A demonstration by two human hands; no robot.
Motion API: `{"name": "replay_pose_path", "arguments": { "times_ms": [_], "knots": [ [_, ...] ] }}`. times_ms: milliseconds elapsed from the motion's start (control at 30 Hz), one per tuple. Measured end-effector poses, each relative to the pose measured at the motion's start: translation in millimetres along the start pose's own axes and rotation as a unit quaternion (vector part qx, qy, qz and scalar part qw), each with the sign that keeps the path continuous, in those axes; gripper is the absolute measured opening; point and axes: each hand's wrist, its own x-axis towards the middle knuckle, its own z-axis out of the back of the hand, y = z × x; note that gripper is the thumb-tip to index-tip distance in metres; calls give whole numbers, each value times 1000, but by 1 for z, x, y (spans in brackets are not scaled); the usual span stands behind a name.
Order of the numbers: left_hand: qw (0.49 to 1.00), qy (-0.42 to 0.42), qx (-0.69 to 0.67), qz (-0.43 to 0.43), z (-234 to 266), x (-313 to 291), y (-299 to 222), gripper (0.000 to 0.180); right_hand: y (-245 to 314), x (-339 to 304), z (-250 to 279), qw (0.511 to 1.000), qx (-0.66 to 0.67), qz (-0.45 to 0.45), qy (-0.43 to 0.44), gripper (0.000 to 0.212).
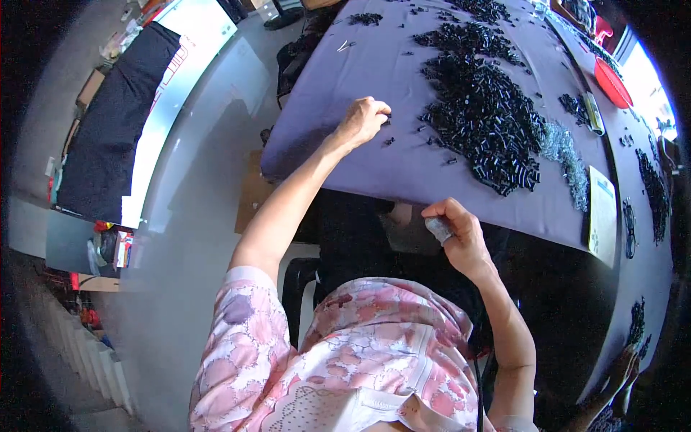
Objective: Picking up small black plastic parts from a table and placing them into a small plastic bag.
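Observation:
My left hand (365,119) is over the left part of the purple-covered table (338,151), its fingers pinched together. A small black part (387,119) shows at its fingertips; whether it is gripped or just behind them is hard to tell. A few loose black parts (389,142) lie just below it. At the table's front edge, my right hand (466,241) is closed around a clump of clear, silvery small pieces (439,230), whose kind I cannot make out. Right of my left hand spreads a large heap of small black tube-shaped parts (489,115).
Clear small parts (565,155) border the black heap on its right. A pale printed sheet (602,212), eyeglasses (630,229) and a red basket (613,83) lie farther right. Another person's hands (623,367) work at the lower right by more black parts (638,324).

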Motion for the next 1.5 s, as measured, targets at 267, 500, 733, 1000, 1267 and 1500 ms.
{"name": "replay_pose_path", "arguments": {
  "times_ms": [267, 500, 733, 1000, 1267, 1500],
  "knots": [
    [998, 53, 4, 29, -10, 18, 12, 17, -16, -1, -6, 999, -35, 22, 7, 47],
    [983, -107, -147, 28, 0, -4, -23, 10, -24, 1, 1, 995, -37, 60, -64, 34],
    [905, -17, -415, 95, -5, -96, -116, 9, -12, -3, 11, 995, 3, 60, -78, 38],
    [900, -6, -423, 106, -18, -117, -138, 9, -9, -5, 13, 987, 47, 72, -138, 40],
    [937, -54, -344, 16, -26, -124, -139, 14, -12, -6, 13, 990, 46, 78, -111, 41],
    [960, -98, -249, -85, -24, -126, -139, 17, -13, -6, 12, 992, 10, 72, -107, 33]
  ]
}}
